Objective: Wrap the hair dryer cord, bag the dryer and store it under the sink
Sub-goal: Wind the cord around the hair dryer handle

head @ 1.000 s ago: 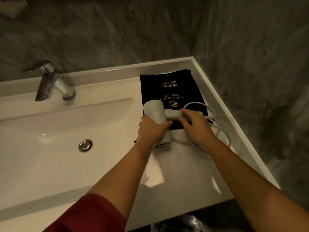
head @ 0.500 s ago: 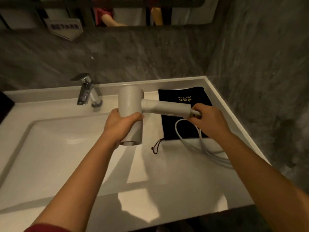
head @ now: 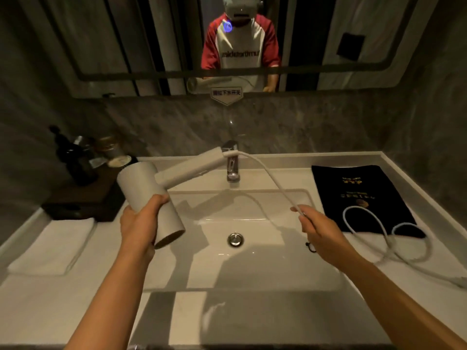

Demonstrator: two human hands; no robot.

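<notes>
My left hand [head: 137,223] grips the barrel of the white hair dryer [head: 149,192], held above the left side of the basin with its handle pointing up and right toward the faucet. The white cord [head: 267,175] runs from the handle's end down to my right hand [head: 316,227], which pinches it above the basin's right side. Past my hand the cord lies in loose loops [head: 386,236] on the counter and partly over the flat black drawstring bag [head: 358,195] with gold print at the right.
A white sink basin [head: 252,274] with a chrome drain and faucet [head: 231,162] fills the middle. A folded white towel [head: 55,246] lies at the left, behind it a dark tray [head: 83,200] with bottles and jars. A mirror and grey walls close the back and right.
The view has swung left to centre on the basin. I lifted the dryer off the bag and carried it left; my right hand slid from the handle's end down along the cord.
</notes>
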